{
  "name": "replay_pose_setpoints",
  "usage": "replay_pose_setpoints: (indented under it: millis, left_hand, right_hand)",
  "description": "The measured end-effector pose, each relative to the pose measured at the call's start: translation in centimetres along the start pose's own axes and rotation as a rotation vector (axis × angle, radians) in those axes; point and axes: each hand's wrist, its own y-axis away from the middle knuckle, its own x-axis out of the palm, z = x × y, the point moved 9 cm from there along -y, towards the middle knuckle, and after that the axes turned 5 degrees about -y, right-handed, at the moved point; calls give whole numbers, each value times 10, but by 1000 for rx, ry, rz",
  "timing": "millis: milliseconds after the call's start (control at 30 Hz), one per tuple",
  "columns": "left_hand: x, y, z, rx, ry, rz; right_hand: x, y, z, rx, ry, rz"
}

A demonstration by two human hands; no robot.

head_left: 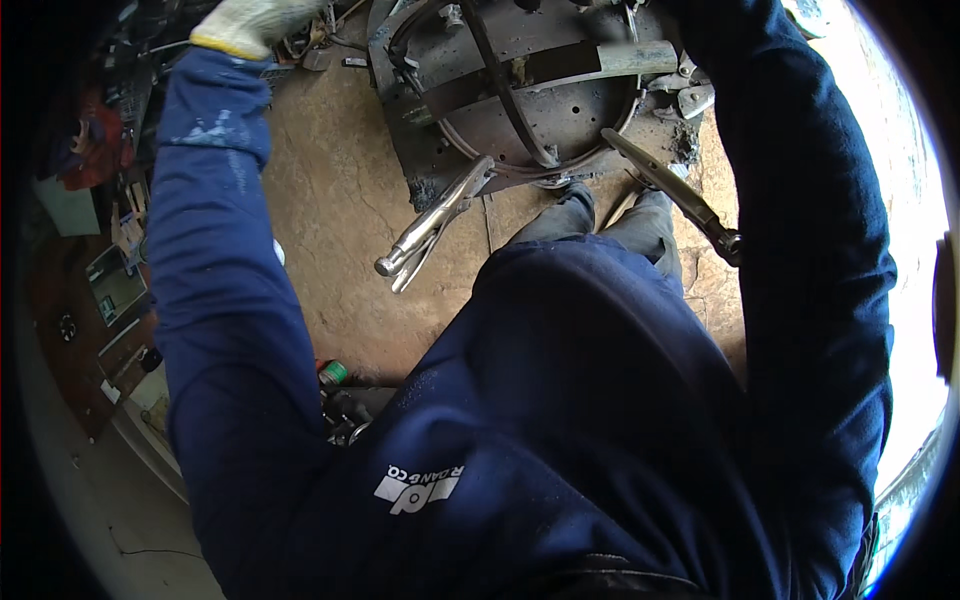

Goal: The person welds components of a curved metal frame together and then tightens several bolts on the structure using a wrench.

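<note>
My left hand [255,24], in a pale work glove with a yellow cuff edge, reaches up at the top left. The frame's upper edge cuts off its fingers, so what they hold, if anything, is hidden. Past the top edge on the right runs my right sleeve [800,150]; that hand is out of sight. Between the arms stands a dark metal worktable [405,150] with holes in its plate. On it lies a round metal ring [455,143] crossed by a curved flat bar [497,75]. Locking pliers [435,222] clamp the near left edge, and a second pair of locking pliers [680,195] the near right.
A flat grey metal strip [637,58] lies across the ring. Toggle clamps [690,92] sit at the table's right side. Cluttered tools and a brown board [60,340] are on the left. Near my left elbow are a green-topped can [333,373] and metal parts [347,415].
</note>
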Motion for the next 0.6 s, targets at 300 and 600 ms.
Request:
replay_pose_setpoints:
  millis: [300,600]
  left_hand:
    - [2,-71,60,-204,671,55]
    - [0,-55,80,-274,895,107]
  right_hand:
    - [-23,19,-9,62,-45,-90]
    - [-16,12,-6,49,-96,-65]
